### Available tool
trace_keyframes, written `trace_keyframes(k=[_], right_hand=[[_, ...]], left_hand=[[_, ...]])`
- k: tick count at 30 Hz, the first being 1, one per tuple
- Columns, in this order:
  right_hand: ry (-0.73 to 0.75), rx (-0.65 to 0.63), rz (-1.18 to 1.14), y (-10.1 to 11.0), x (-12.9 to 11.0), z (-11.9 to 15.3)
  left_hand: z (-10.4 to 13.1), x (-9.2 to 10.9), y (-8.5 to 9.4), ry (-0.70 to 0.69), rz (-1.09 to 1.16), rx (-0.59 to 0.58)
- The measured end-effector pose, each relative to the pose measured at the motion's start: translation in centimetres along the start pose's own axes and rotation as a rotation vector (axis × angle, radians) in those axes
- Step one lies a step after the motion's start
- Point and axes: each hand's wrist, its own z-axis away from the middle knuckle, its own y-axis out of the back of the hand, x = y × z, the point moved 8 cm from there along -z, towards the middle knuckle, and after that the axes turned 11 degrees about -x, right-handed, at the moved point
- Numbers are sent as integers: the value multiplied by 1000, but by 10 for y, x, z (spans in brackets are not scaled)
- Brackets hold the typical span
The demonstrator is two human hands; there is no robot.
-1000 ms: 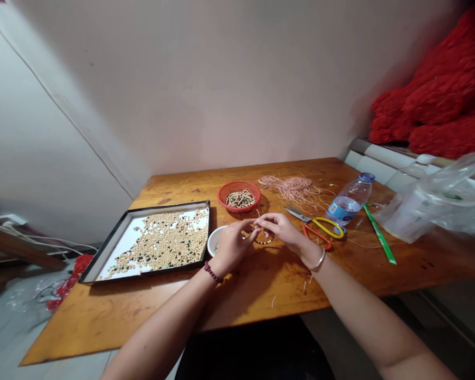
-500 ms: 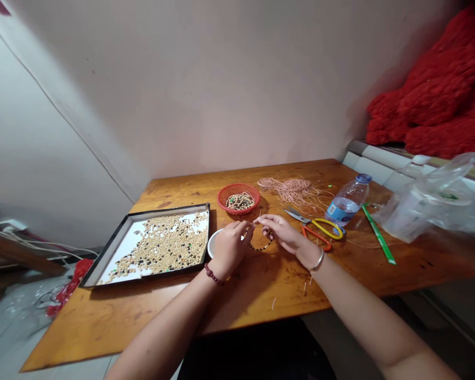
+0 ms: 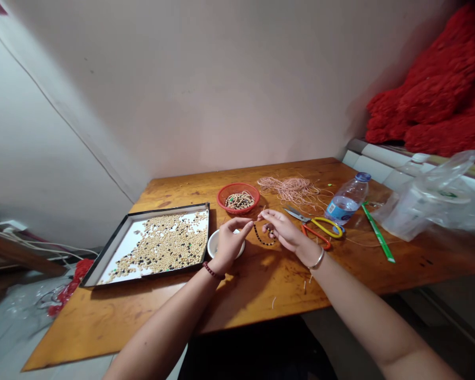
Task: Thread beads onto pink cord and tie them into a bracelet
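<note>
A string of black and pale beads (image 3: 263, 243) hangs in a curve between my two hands, above the table. My left hand (image 3: 230, 241) pinches it at one end with thumb and fingertips. Facing it, my right hand (image 3: 284, 230) is closed on the other end, with a short bit of thread poking up at its fingertips. Under the left hand is a white bowl (image 3: 211, 246), mostly covered by that hand. Scissors (image 3: 323, 228) with yellow and orange handles lie just beyond my right hand.
A black-edged tray (image 3: 121, 232) of loose beads is at left. Behind my hands stands a red basket (image 3: 223, 202) of beaded strings, with tangled pink thread (image 3: 291, 189) beside it. To the right are a water bottle (image 3: 346, 203), a green strip (image 3: 378, 232) and a plastic-wrapped container (image 3: 411, 214).
My left hand has opened its pose slightly and turned, so more of the bowl shows. The bead string now hangs more visibly between my hands.
</note>
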Motion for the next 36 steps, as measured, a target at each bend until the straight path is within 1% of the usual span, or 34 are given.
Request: trace_keyframes(k=[2,5,10,15,22,27,30,36], right_hand=[[-2,13,21,1,0,0],[7,44,62,2,-3,1],[49,117,137,6,-7,0],[96,151,186,11,-8,-3],[137,167,212,15,-8,-4],[151,191,220,16,-10,-3],[161,191,217,17,-12,-4],[201,215,245,21,-12,-6]], left_hand=[[0,-2,2,5,11,32],[1,0,5,-16,-7,60],[4,10,9,-62,-128,94],[6,13,13,-94,-220,134],[7,14,14,-125,-337,132],[8,25,8,-218,-565,84],[8,26,6,-228,-677,86],[9,29,4,-240,-739,75]])
